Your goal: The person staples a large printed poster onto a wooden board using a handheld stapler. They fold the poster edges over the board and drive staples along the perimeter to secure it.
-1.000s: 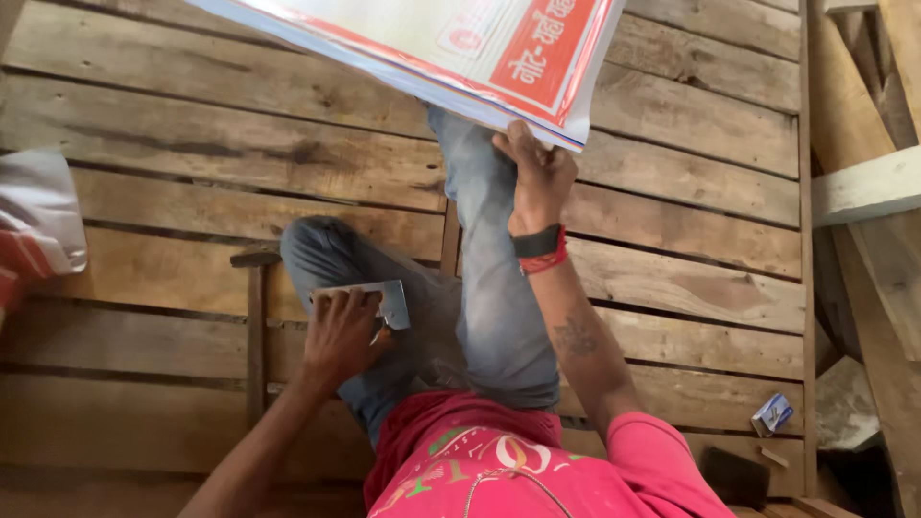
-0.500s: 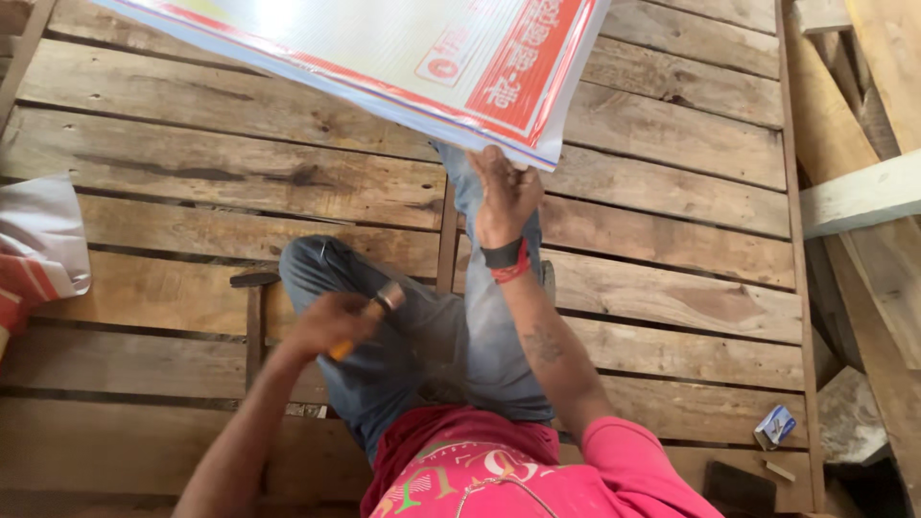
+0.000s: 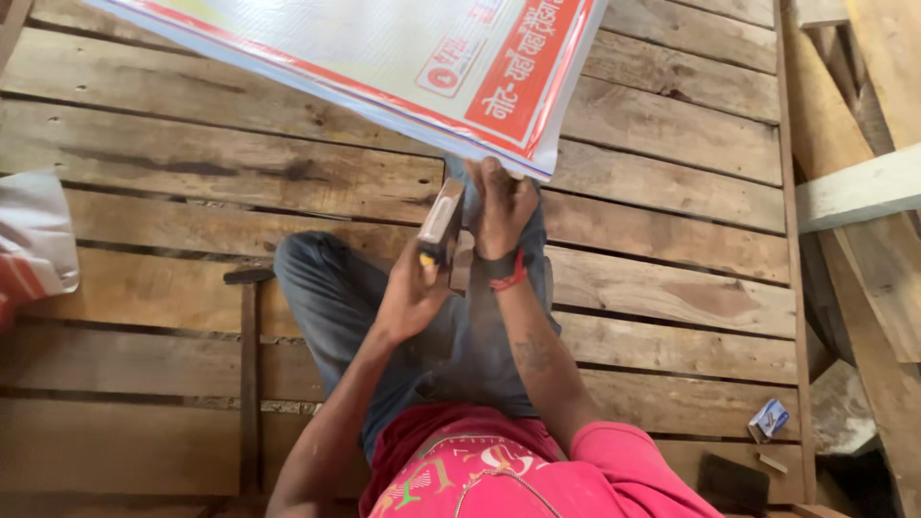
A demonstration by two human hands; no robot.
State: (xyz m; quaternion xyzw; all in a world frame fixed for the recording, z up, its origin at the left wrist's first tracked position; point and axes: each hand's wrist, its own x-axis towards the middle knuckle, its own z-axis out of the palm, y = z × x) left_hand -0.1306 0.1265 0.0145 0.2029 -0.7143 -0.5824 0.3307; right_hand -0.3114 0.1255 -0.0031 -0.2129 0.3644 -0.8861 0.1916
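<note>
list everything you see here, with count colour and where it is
printed sheet stack: one, white with red border, top centre, its corner at the right hand
block tool: one, brown and flat with a yellow bit at the grip, centre, beside the sheet corner
plank floor: many boards, weathered brown, across the view
hammer: one, dark head with wooden handle, lying left of the legs
small box: one, blue and white, lower right
loose timber: several pieces, pale, right edge
bag: one, white and red, left edge
wristband: one, black and red, right wrist
left hand: grips the block tool
right hand: touches the sheet corner
</note>
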